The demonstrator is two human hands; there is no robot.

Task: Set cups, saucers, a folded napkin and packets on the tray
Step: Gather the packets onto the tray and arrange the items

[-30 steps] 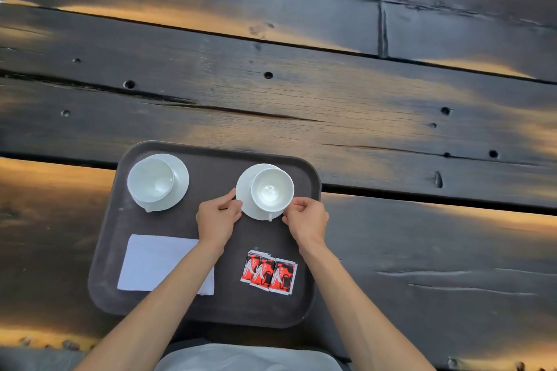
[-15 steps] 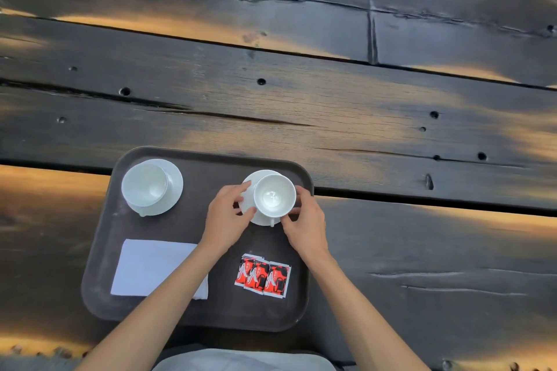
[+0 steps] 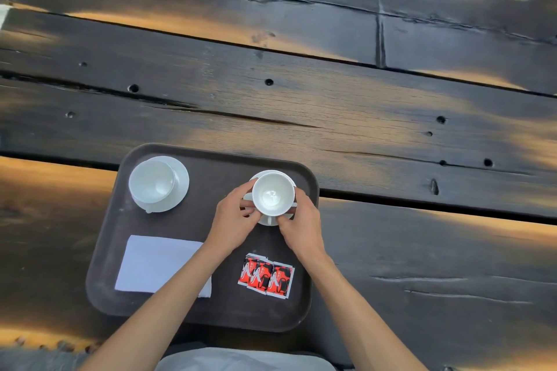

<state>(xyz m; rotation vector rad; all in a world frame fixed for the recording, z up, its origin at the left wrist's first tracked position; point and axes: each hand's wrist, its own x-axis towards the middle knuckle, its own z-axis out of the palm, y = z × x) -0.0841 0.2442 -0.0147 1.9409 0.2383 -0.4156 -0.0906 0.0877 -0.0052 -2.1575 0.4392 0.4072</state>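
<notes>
Both hands closed on the right cup (image 3: 273, 194) — the left hand (image 3: 233, 220) pinching its left side, the right hand (image 3: 301, 223) its right and near side — over its saucer (image 3: 269, 219) at the far right of the tray (image 3: 211, 169). Done well, the cup would settle centred, level, without clinking. The napkin (image 3: 153, 262), packets (image 3: 266, 275) and left cup (image 3: 152, 180) lay placed. Whether the cup touched its saucer — fingers hid that.

place: outdoor café-style terrace — weathered plank table (image 3: 331, 105) | serving tray (image 3: 211, 310) — sunlit patches
</notes>
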